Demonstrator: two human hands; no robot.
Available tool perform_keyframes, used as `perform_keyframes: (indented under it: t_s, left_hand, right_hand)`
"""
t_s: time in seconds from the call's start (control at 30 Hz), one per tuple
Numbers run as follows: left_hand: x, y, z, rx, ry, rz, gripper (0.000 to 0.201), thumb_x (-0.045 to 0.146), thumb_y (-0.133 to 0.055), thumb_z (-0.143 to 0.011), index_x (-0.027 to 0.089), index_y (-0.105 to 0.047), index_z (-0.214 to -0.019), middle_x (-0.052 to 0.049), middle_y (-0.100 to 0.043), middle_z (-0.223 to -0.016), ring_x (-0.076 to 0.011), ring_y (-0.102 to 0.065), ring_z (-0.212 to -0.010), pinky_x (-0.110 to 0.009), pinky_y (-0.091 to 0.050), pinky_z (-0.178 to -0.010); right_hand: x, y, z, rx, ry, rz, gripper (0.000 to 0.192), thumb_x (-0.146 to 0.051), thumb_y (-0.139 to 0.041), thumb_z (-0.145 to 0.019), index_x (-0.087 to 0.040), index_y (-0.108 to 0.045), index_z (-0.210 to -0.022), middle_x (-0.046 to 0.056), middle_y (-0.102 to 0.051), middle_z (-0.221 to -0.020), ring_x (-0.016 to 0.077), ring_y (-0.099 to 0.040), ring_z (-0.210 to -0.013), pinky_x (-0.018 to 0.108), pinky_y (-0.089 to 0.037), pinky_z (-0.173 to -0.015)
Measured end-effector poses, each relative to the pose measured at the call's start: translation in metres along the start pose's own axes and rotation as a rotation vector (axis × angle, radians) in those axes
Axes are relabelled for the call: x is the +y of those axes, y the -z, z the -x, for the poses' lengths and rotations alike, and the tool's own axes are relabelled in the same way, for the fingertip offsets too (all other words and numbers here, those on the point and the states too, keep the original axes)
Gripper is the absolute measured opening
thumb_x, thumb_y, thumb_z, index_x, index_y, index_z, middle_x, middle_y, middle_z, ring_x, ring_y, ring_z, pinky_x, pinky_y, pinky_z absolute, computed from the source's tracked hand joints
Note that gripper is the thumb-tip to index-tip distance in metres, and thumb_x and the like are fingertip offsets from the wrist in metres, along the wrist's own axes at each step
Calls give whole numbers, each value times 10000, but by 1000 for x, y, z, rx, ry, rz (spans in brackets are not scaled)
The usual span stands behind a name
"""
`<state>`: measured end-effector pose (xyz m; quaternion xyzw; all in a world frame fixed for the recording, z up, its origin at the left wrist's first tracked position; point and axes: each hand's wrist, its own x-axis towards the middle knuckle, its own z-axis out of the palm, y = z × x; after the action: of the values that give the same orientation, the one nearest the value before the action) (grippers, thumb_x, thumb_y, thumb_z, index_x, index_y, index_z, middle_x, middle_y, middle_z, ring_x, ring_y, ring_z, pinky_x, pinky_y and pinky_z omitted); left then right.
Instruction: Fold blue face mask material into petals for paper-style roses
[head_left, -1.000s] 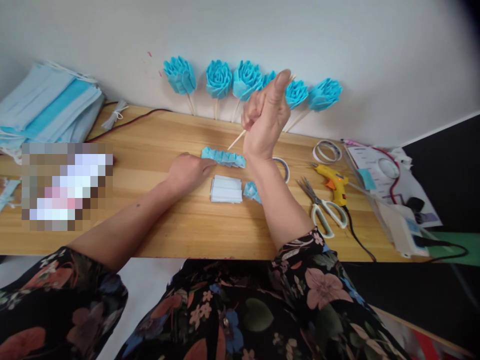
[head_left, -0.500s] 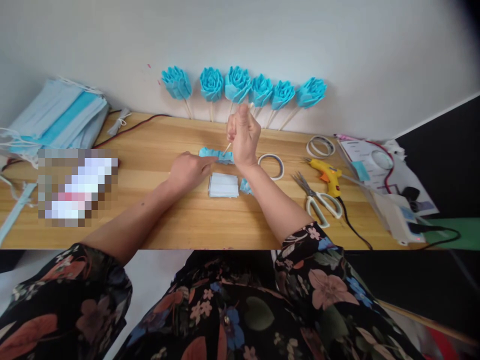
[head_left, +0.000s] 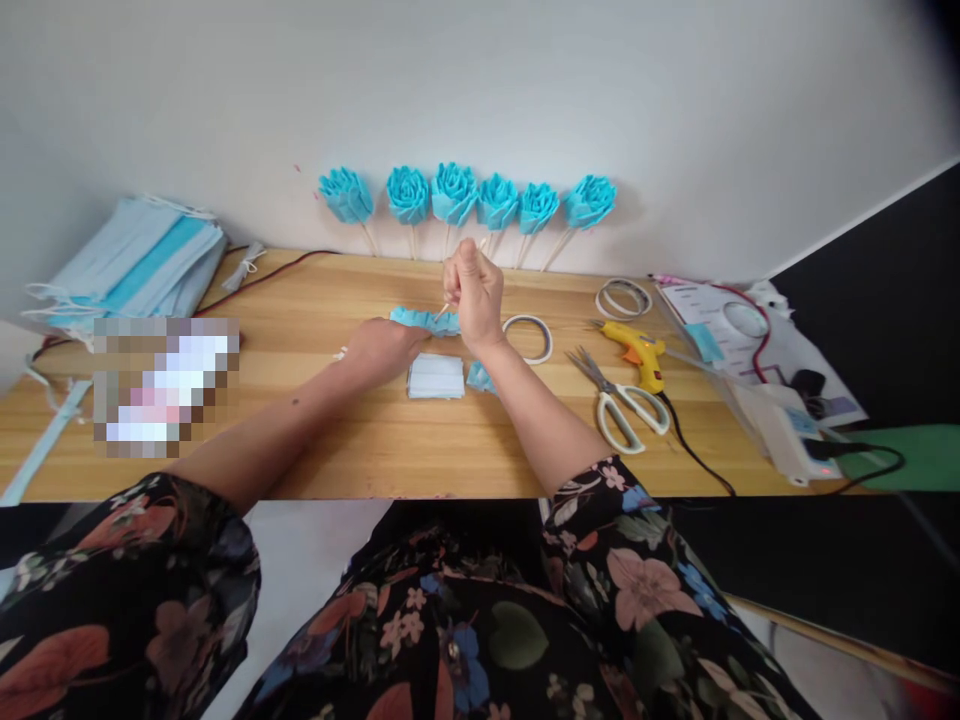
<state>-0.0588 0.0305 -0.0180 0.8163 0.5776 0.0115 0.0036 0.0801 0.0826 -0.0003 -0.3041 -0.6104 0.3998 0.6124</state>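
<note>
My right hand (head_left: 476, 300) is closed in a fist, thumb up, around a thin pale stick (head_left: 445, 306). The stick's lower end slants down to a pleated light-blue fabric strip (head_left: 424, 320) on the table; whether it touches is too small to tell. My left hand (head_left: 386, 350) reaches in from the left, its fingertips at the strip's lower edge, seeming to hold it down. Just below lies a small stack of pale folded fabric pieces (head_left: 436, 377). Another blue piece (head_left: 480, 377) is partly hidden by my right forearm.
Several blue fabric roses (head_left: 454, 195) on sticks lean against the wall. Rightward are tape rolls (head_left: 550, 340), scissors (head_left: 611, 395), a yellow glue gun (head_left: 634, 350) with its cord, and a power strip (head_left: 791, 435). Leftward lie a stack of face masks (head_left: 135, 255) and a blurred-out object (head_left: 165, 385).
The view has shifted, so the roses sit lower and the table items further left. My left fingers have drawn slightly lower along the strip's edge. My right hand still grips the stick.
</note>
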Motion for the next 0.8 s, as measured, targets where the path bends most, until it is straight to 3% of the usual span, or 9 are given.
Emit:
perform_keyframes:
  t_s: [0.23,0.47,0.63,0.8]
  left_hand:
    - [2,-1,-1,-5,38,41,433,267,-399,-947,274,-759,-1188,-102,-783,-920,-261,-723,-806,-319,-429,-645]
    - [1,-7,4,-17,32,57,433,261,-394,-955,278,-749,-1201,-107,-784,-911,-267,-725,-803,-324,-432,-642]
    - [0,-7,2,-19,20,63,437,253,-401,-945,284,-739,-1221,-95,-781,-896,-256,-720,-786,-315,-422,-621]
    - [-1,-8,3,9,17,143,413,261,-415,-951,274,-750,-1193,-93,-782,-949,-254,-719,-813,-321,-459,-661]
  right_hand:
    - [1,-2,2,-6,59,45,644,-823,-407,-844,-237,-335,-587,-52,-339,-547,109,-395,-520,273,-419,-525]
    - [-3,-1,-5,42,167,-148,633,-799,-338,-892,-244,-324,-587,-53,-289,-523,115,-359,-477,285,-380,-471]
    - [1,-2,-5,49,100,-73,659,-859,-299,-840,-247,-290,-596,-62,-231,-521,111,-334,-455,277,-361,-451]
    - [-1,-2,-5,100,136,-75,668,-863,-214,-848,-240,-253,-613,-53,-231,-534,115,-328,-458,277,-326,-460]
